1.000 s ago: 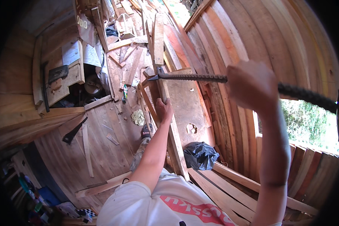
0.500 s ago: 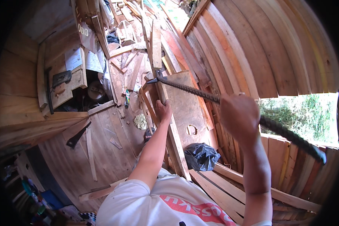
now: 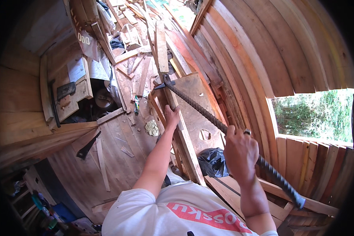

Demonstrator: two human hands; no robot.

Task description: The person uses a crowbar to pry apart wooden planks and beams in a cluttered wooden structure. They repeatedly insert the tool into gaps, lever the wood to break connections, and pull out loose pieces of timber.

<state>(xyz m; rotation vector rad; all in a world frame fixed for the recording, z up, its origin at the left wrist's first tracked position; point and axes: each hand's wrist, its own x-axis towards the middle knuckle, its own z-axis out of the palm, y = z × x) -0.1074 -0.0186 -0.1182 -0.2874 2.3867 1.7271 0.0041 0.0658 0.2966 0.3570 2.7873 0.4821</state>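
My right hand [image 3: 242,153] is closed around a long ribbed steel bar [image 3: 198,107], with a ring on one finger. A dark, hammer-like head [image 3: 161,85] at the bar's far end meets the upper edge of a narrow wooden beam [image 3: 187,147]. Past my grip, the bar's other end slants down to the right. My left hand [image 3: 171,116] is wrapped round that beam, nearer to me than the metal head. The beam runs away from my body, beside a brown board [image 3: 190,98] with a hole in it.
A black plastic bag [image 3: 213,162] lies right of the beam. Left on the plank floor are a handsaw [image 3: 86,147], a loose wood strip [image 3: 102,163] and a crumpled wrapper [image 3: 151,128]. Scrap wood [image 3: 139,65] litters the far floor. A slatted wall with a window opening [image 3: 312,116] bounds the right.
My right hand has come down and slightly left, lowering the bar's near end. The metal head stays at the beam's edge. My left hand keeps its grip while the view shifts slightly.
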